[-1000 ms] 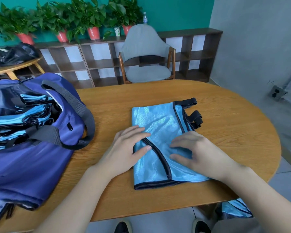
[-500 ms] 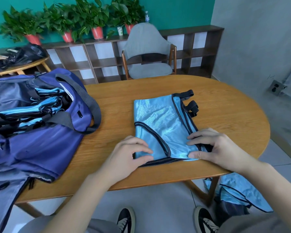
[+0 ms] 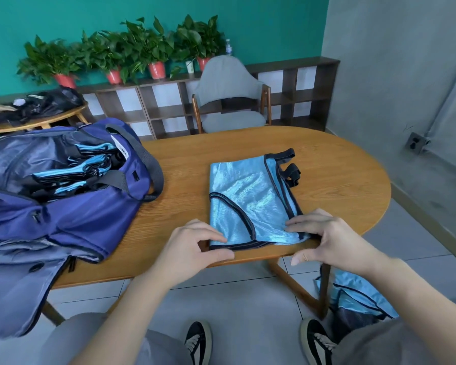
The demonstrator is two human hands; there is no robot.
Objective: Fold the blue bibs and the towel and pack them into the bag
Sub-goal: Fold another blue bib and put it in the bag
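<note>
A shiny light-blue bib (image 3: 250,196) with black trim lies folded on the wooden table (image 3: 340,175), its near edge close to the table's front edge. My left hand (image 3: 192,246) pinches the bib's near left corner. My right hand (image 3: 324,238) pinches the near right corner, fingers on top, thumb below the edge. An open dark-blue bag (image 3: 71,209) sits on the table's left side, with several folded blue bibs (image 3: 71,175) inside. No towel is visible.
More blue bibs (image 3: 358,299) lie on the floor by the table leg at the right. A grey chair (image 3: 229,98) stands behind the table, before a low shelf with potted plants (image 3: 132,51). A side table (image 3: 37,119) with dark items is at far left.
Both hands slid from the middle of the bib toward me to its near corners and took hold of them. The view has pulled back from the table.
</note>
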